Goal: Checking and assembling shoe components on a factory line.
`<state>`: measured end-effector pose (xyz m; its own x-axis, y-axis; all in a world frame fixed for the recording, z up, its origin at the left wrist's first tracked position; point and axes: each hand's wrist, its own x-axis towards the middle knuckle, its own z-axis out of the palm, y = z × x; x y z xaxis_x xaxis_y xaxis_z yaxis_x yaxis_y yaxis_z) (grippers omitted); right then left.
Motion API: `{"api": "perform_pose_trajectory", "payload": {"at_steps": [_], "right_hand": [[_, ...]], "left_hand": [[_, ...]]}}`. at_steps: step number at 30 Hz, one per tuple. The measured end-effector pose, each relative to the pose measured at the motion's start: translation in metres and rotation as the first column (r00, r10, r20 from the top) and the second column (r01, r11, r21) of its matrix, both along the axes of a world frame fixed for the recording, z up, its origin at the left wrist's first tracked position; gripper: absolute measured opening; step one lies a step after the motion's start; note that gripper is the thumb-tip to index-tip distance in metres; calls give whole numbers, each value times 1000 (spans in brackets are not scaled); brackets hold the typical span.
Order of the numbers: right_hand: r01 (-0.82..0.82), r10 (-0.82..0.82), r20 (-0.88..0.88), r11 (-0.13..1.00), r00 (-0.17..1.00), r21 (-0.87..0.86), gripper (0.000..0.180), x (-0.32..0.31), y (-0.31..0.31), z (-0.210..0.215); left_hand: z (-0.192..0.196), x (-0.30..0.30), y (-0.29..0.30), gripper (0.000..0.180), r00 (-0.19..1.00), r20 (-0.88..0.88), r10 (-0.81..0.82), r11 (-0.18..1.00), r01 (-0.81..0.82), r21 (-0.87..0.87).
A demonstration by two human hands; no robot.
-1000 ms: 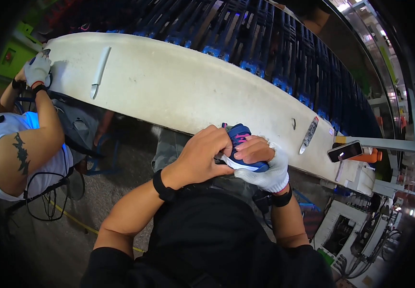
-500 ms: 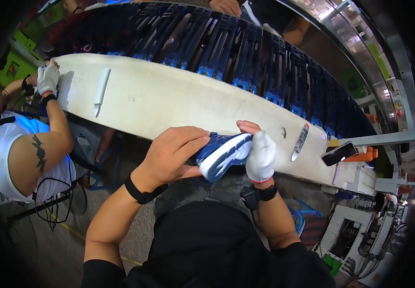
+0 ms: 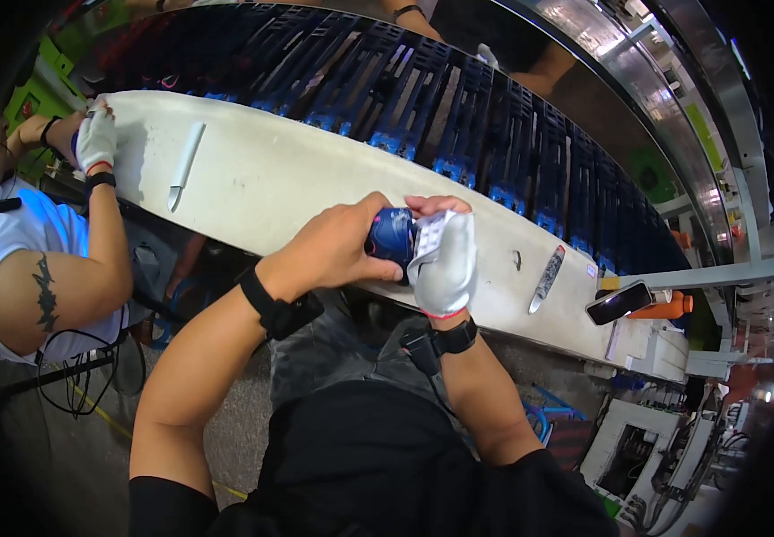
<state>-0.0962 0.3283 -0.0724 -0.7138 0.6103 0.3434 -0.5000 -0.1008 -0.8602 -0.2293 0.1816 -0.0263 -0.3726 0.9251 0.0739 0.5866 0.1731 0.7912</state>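
Note:
A navy blue shoe with a white sole is held between my two hands above the near edge of the pale bench. My bare left hand wraps around one end, its thumb beneath. A white glove with a red cuff covers my right hand, whose fingers grip the sole side. The glove and fingers hide much of the shoe. To the right on the bench lie a small dark piece and a knife with a speckled wrapped handle.
The pale bench runs along a conveyor of dark blue slats. A white-handled knife lies at its left, near a co-worker's gloved hand. A phone and an orange bottle are at the right end.
Both hands have moved up and slightly left with the shoe, farther over the bench. The shoe has been turned, so its long sole side no longer shows.

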Motion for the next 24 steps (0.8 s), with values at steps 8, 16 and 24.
{"api": "perform_pose_trajectory", "payload": {"at_steps": [8, 16, 24], "right_hand": [[7, -118, 333, 948, 936, 318, 37, 10, 10, 17], [26, -41, 275, 998, 960, 56, 72, 37, 21, 12], [-69, -65, 408, 950, 911, 305, 54, 61, 21, 36]], "left_hand": [[22, -5, 28, 69, 994, -99, -54, 989, 39, -145], [31, 37, 51, 60, 912, -393, -117, 993, 116, -27], [33, 43, 44, 63, 862, -482, -154, 980, 197, 39]]}}
